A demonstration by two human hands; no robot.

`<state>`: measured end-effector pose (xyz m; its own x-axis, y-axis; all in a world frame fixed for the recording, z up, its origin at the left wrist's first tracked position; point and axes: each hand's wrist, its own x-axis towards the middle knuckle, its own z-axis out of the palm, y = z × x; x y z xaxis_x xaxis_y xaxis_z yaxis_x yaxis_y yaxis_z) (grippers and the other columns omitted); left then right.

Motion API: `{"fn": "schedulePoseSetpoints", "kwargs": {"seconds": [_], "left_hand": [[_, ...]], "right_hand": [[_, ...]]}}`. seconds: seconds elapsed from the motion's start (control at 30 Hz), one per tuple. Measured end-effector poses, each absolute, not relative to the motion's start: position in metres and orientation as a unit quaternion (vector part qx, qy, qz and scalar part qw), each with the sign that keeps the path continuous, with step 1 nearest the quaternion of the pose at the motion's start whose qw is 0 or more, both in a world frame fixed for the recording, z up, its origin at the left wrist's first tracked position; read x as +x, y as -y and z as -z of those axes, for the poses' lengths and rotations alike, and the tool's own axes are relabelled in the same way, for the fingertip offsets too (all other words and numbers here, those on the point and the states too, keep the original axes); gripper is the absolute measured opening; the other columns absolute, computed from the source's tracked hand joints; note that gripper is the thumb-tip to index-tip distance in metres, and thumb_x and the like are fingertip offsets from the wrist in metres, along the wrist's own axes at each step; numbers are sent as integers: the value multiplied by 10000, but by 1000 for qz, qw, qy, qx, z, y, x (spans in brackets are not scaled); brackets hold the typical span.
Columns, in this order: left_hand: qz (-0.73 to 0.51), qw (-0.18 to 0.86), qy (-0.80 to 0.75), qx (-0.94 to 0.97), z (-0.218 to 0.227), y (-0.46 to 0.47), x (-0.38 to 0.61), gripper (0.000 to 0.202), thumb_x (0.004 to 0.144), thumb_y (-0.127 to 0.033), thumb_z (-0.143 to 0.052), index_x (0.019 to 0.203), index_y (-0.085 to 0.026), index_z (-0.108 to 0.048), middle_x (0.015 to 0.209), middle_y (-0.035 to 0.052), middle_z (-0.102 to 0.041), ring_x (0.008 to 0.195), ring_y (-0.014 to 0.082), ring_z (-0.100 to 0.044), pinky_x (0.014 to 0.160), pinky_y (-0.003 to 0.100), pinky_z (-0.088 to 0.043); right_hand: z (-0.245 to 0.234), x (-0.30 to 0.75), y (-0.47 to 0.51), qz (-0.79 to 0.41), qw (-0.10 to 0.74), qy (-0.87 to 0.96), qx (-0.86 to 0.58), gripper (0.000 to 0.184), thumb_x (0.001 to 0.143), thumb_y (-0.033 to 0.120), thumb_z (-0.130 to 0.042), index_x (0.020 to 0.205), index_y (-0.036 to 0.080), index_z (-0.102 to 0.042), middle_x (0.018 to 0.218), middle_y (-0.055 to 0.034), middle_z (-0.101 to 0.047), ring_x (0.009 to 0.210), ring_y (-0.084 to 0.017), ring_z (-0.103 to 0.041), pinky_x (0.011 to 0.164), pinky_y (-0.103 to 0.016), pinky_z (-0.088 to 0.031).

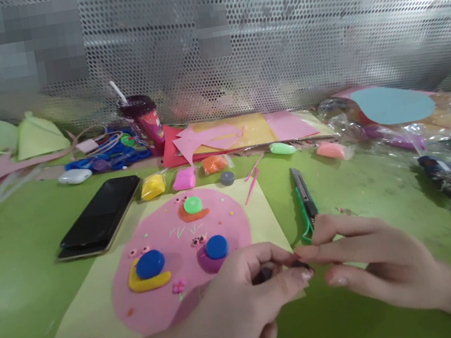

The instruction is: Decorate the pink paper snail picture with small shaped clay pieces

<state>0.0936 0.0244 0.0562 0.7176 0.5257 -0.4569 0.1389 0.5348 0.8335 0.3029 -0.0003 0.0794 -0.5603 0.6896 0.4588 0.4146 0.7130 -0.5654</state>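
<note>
My left hand (249, 291) and my right hand (363, 255) meet at the front of the green table, fingertips together, pinching a small dark lump of clay (298, 264). Another dark bit sits inside the curled left fingers. Just behind them lies a pale yellow sheet (267, 214) with a pink oval (216, 216) on it. On the oval are clay snails: a yellow one with a blue shell (149, 267), a purple one with a blue shell (215, 249), and an orange one with a green shell (192, 207).
A green utility knife (305, 202) lies right of the sheet. A black phone (100, 216) lies to the left. Behind are clay packets (184, 179), pink sticks (253, 179), a dark red cup with a straw (143, 122), coloured papers (245, 130) and plastic bags (437, 129).
</note>
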Motion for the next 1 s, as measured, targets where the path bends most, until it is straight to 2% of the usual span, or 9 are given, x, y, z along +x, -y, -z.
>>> {"fn": "schedulePoseSetpoints", "kwargs": {"seconds": [0.17,0.33,0.43,0.6,0.73,0.9,1.0], "left_hand": [[-107,776,-378,494,-53,-23,93,298,832,-472,-630,943,-209,-543,481,-136,-349,250,34,-286,261,128,-214],[-98,747,-386,533,-54,-21,93,300,838,-480,-629,955,-211,-568,542,-97,-450,289,30,-339,273,118,-219],[-101,750,-384,529,-55,-21,93,266,847,-460,-621,940,-215,-573,503,-102,-434,287,38,-328,270,120,-213],[-94,735,-395,543,-53,-22,92,272,857,-478,-605,934,-218,-588,416,-110,-366,292,51,-316,285,117,-217],[-99,741,-389,538,-54,-22,92,261,840,-460,-626,923,-215,-590,509,-93,-442,296,38,-341,280,119,-209],[-94,736,-403,536,-54,-23,93,274,821,-461,-653,904,-204,-608,480,-98,-416,292,38,-332,282,121,-198],[-101,741,-399,531,-54,-24,93,281,820,-462,-658,900,-197,-612,547,-90,-453,293,23,-326,282,123,-196]], "right_hand": [[-80,303,0,-230,333,859,-314,207,948,166,-554,1104,187,-688,817,-47,-627,698,-98,-594,628,-187,-508],[-74,305,2,-276,340,842,-315,439,832,9,-436,1161,208,-646,904,-57,-614,747,-126,-582,620,-232,-492],[-73,305,3,-296,326,843,-310,525,764,-4,-416,1181,226,-636,932,-65,-601,782,-147,-582,615,-252,-486],[-73,306,5,-306,308,845,-312,537,734,-6,-415,1181,199,-631,948,-71,-586,808,-149,-574,647,-254,-487],[-73,306,5,-312,301,844,-315,554,728,-10,-417,1207,199,-603,973,-82,-583,837,-165,-573,685,-276,-502],[-72,305,5,-324,291,847,-304,539,705,-11,-420,1176,182,-599,968,-86,-564,822,-171,-568,683,-291,-508],[-71,305,5,-317,294,850,-301,545,705,-12,-420,1180,184,-603,965,-79,-552,823,-165,-563,688,-287,-508]]}}
